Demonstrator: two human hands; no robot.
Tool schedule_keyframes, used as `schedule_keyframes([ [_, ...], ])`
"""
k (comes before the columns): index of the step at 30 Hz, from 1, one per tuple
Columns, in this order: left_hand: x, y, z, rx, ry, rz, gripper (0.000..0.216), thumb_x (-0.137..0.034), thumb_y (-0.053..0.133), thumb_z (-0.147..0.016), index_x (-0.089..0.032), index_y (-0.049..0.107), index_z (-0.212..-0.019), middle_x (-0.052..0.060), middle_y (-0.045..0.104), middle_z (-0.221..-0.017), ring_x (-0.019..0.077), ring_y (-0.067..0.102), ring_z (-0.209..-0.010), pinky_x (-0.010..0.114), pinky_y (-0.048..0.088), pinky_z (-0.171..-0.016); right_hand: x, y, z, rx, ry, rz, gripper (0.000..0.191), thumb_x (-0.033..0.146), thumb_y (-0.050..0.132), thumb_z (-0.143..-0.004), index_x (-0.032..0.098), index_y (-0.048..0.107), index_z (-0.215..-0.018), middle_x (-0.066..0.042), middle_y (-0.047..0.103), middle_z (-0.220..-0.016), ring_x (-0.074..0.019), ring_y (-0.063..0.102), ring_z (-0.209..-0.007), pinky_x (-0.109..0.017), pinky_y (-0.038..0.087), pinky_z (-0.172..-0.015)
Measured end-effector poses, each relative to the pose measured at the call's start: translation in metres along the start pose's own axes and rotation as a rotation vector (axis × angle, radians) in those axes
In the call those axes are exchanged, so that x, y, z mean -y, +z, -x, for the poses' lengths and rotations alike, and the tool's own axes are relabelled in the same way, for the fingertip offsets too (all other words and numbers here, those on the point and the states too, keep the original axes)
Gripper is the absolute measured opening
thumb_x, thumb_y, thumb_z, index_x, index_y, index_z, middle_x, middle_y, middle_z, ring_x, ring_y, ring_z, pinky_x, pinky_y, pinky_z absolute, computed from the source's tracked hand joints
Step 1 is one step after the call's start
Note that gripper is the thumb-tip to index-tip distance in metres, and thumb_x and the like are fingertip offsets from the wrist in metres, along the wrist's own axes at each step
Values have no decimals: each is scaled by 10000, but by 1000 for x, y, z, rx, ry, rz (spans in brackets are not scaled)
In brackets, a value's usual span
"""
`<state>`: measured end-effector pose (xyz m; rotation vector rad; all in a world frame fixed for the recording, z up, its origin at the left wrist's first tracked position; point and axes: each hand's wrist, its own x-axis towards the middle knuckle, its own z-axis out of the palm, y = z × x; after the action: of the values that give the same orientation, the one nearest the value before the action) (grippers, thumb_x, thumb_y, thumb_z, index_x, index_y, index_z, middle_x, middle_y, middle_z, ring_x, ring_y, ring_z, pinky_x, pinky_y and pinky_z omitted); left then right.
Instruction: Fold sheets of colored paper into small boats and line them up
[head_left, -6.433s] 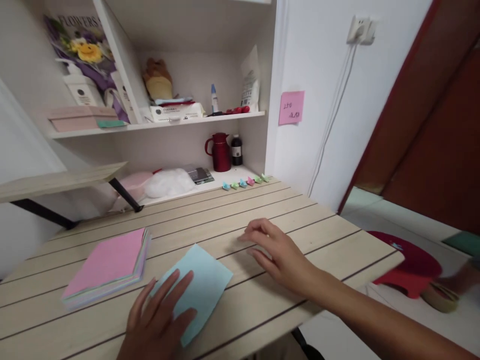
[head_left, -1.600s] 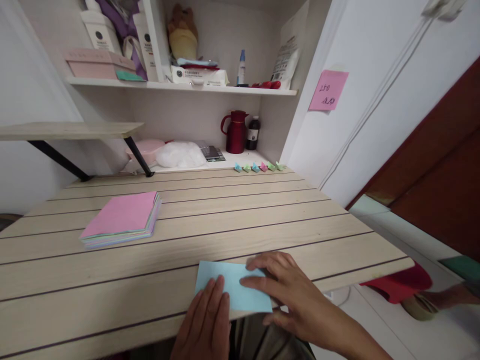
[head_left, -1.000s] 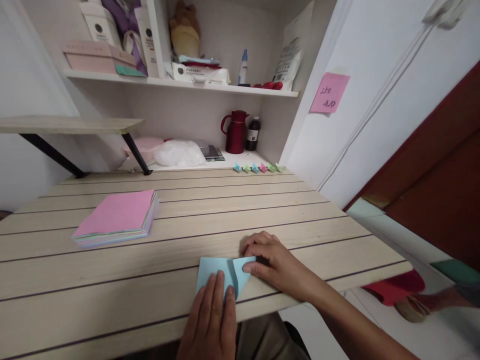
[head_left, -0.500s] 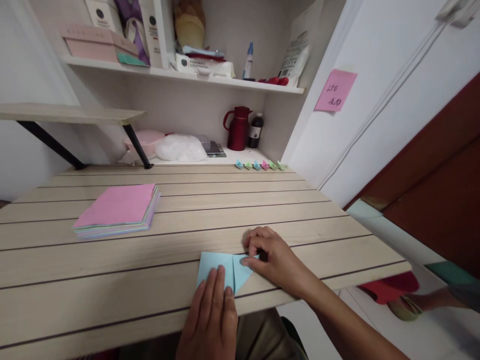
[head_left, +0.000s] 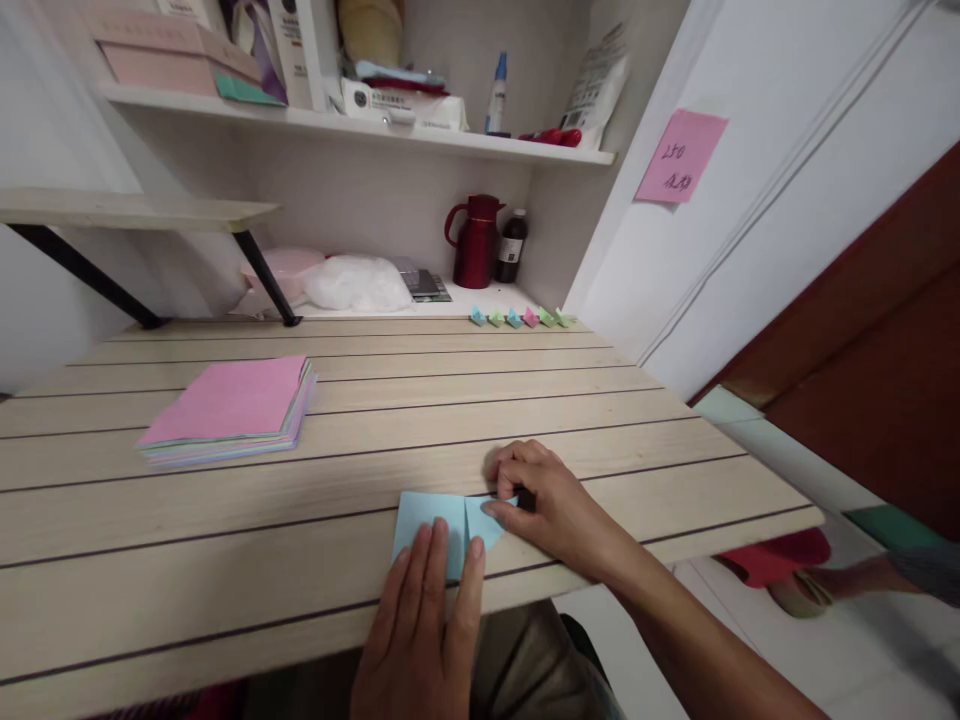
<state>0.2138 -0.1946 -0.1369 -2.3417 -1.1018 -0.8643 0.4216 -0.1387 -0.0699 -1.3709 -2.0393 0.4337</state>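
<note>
A light blue sheet of folded paper [head_left: 427, 508] lies on the table near its front edge. Its left part is a flat rectangle, and its right part is a triangular flap with a crease line between the two. My left hand [head_left: 427, 610] rests flat over the lower part of the paper, fingers stretched out, the index finger spread toward the flap. My right hand [head_left: 544, 500] pinches the upper right corner of the flap between thumb and curled fingers. The lower edge of the paper is partly hidden under my left hand.
A stack of coloured paper [head_left: 232, 400], pink on top, lies to the left. Several small folded paper pieces [head_left: 514, 318] stand in a row at the table's back edge. Behind are a red jug [head_left: 475, 245] and a dark bottle [head_left: 511, 248]. A person's foot [head_left: 801, 594] shows at right.
My left index finger has spread to the right, away from the other fingers, onto the flap. My right hand keeps its pinch on the corner. The view has tilted slightly downward.
</note>
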Motion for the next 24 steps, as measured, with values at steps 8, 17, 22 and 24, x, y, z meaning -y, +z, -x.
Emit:
schedule_keyframes([
  [8,-10,5,4,-40,-101,-13,447,-179,328,-967,-227,542,-1356,88,588,-1384,220,527,-1289,360,290,-1142,1,0,-1,-7,2,-4,245,109,708,-764,202,490,-701,2,658,-934,-195,562,-927,-350,387,-836],
  [17,-10,4,6,-28,-111,29,432,-204,321,-972,-209,589,-1311,95,584,-1388,227,516,-1293,372,230,-1177,0,1,0,11,-13,33,209,143,707,-780,206,516,-725,-4,655,-968,-195,580,-960,-366,418,-872],
  [22,-10,3,7,-2,-120,20,430,-267,349,-974,-227,560,-1347,103,570,-1401,241,508,-1296,404,196,-1190,-8,-9,4,-125,24,273,375,179,666,-830,255,572,-1185,-97,521,-1350,-267,520,-1213,-446,421,-954],
  [24,-10,3,7,-2,-117,14,438,-275,358,-969,-236,544,-1363,101,570,-1402,242,507,-1294,408,189,-1191,-6,-14,14,-248,43,437,416,156,563,-896,253,526,-1298,-128,472,-1419,-287,477,-1281,-499,384,-1001],
])
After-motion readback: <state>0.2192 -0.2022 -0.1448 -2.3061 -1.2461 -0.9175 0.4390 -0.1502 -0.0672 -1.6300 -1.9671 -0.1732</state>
